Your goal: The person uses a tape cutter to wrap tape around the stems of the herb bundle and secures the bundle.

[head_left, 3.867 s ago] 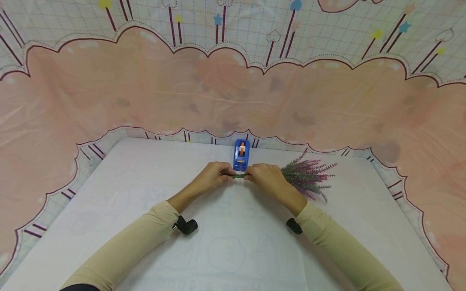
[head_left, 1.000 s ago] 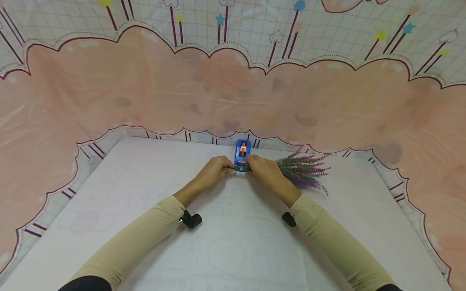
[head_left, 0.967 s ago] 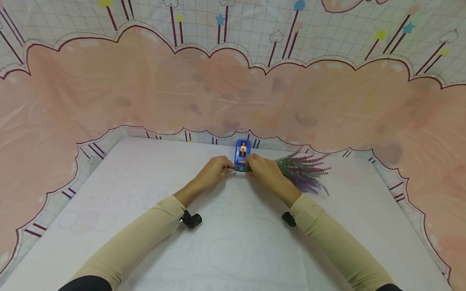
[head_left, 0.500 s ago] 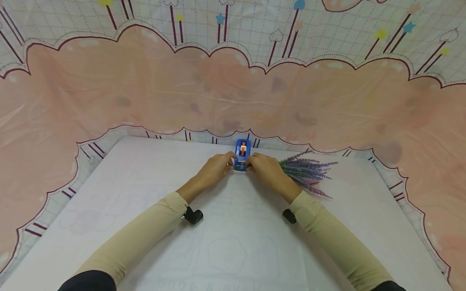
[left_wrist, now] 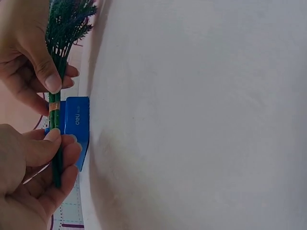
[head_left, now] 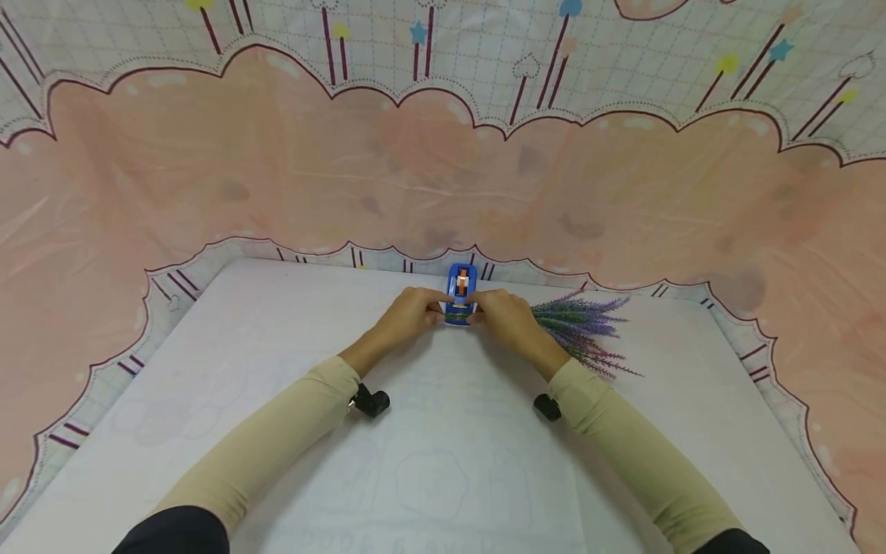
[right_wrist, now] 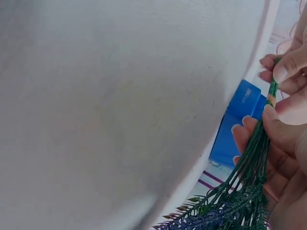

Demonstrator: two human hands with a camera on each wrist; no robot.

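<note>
Both hands hold a bunch of artificial lavender (head_left: 584,327) crosswise in front of a blue tape dispenser (head_left: 461,277). Thumb and fingers of the left hand (head_left: 408,317) pinch the green stem ends, which show in the left wrist view. The right hand (head_left: 512,322) grips the stems nearer the flower heads, which fan out to the right. Between the hands, a narrow band of tape (left_wrist: 53,106) circles the stems. In the right wrist view, the spreading green stems (right_wrist: 252,148) lie across the right fingers, with the dispenser behind.
A white table (head_left: 443,462) spreads under both forearms, its back edge just beyond the dispenser. Behind it hangs a peach and white patterned cloth (head_left: 443,185). Black wrist cameras (head_left: 372,402) stick out below the sleeves.
The bunch has turned about its length, so purple flowers now show on top where pink ones were. Both hands have moved slightly away from the body, over the dispenser's near end.
</note>
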